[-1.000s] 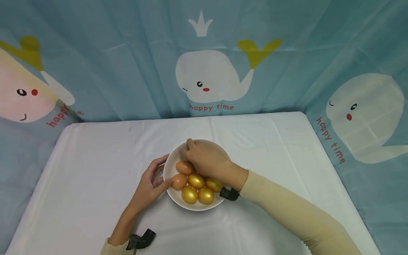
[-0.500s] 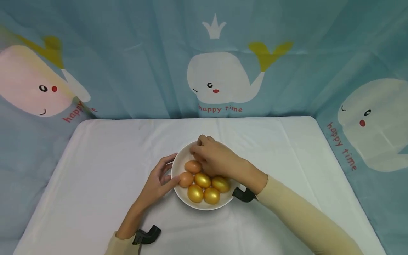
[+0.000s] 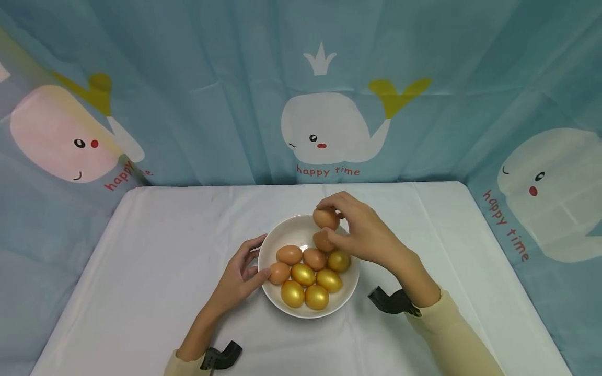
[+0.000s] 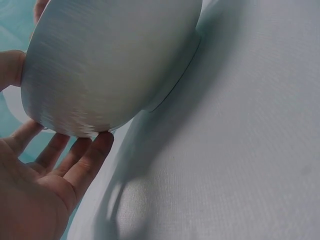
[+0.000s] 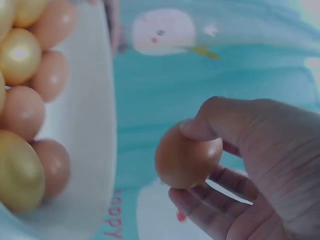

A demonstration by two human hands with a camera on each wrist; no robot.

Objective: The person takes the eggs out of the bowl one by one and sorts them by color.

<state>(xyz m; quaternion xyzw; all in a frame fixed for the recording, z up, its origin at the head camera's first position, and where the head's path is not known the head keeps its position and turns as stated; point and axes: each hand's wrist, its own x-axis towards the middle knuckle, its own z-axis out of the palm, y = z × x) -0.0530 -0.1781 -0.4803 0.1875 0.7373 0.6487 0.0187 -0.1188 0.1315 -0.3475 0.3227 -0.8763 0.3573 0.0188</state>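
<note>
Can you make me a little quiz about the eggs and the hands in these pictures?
1. True or false: the right hand pinches a brown egg above the bowl.
2. What does the left hand touch? A) the bowl's rim, B) the whale curtain, C) a spoon.
3. Fill in: five eggs left in the bowl are ____ coloured.

Key: 1 true; 2 A; 3 gold.
</note>
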